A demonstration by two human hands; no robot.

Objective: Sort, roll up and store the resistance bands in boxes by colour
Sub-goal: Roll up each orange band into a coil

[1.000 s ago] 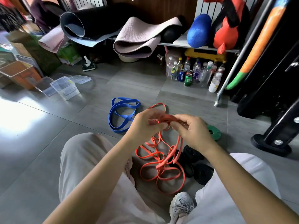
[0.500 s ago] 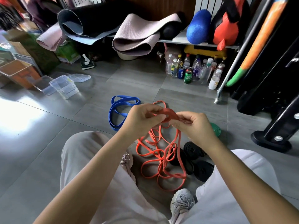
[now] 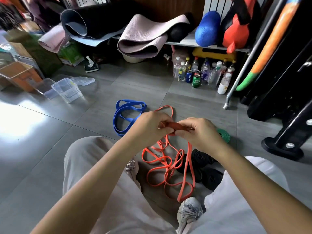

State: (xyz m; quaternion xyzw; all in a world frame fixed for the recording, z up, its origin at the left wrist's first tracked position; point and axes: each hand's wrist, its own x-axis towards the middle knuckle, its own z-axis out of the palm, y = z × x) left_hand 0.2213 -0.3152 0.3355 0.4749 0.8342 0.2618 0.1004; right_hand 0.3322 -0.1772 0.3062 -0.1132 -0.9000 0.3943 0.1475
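Both hands centre, above floor (image 3: 84,132). Left hand (image 3: 148,127) and right hand (image 3: 200,132) pinch small roll of orange band (image 3: 168,168); rest trails loose on floor. Blue band (image 3: 128,115) far left, green roll (image 3: 223,135) right, black rolls (image 3: 207,173) near right, clear boxes (image 3: 67,89) far left.

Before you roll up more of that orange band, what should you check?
1. Grip: left hand and right hand both pinch the orange resistance band at its rolled end: ok.
2. Roll tight and even: cannot tell, the hands cover it.
3. Loose loops untangled: not ok, they cross each other on the floor.
4. Loops free of the black bands: not ok, one strand lies across them.
5. Clear plastic boxes open for storing: ok, a lid lies beside them.
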